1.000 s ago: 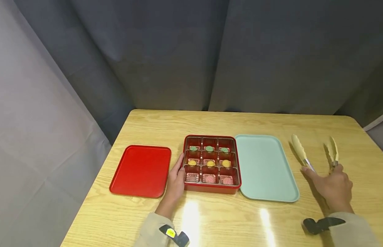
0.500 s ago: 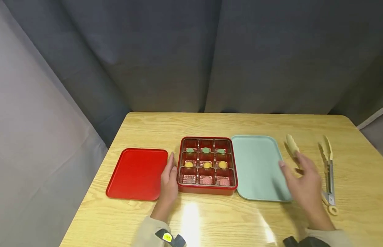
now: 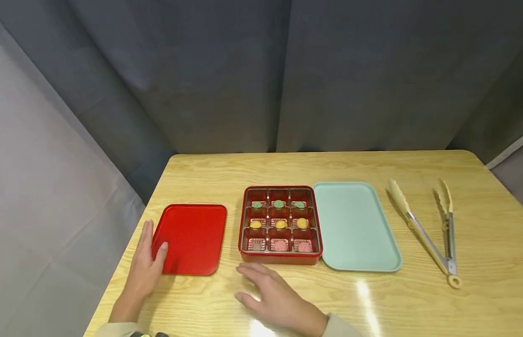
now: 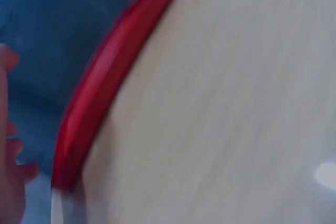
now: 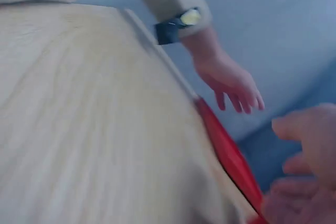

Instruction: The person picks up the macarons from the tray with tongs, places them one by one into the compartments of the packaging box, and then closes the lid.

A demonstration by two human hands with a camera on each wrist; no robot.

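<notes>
My left hand is at the left edge of a flat red square lid, fingers straight and thumb over its near-left part; I cannot tell whether they touch. My right hand hovers in front of a red box, fingers loosely extended and nothing held. That box has a clear divided insert with green, yellow and pink sweets; the front-left compartment holds none. In the left wrist view the lid's red rim is blurred. The right wrist view shows my left hand beside the lid's edge.
A pale green tray lies right against the box. Farther right, tongs with cream tips lie spread on the wooden table. Dark curtains hang behind the table.
My right hand has released the tongs at the right and swung left to the front of the box. My left hand has left the box's side and moved to the lid's left edge.
</notes>
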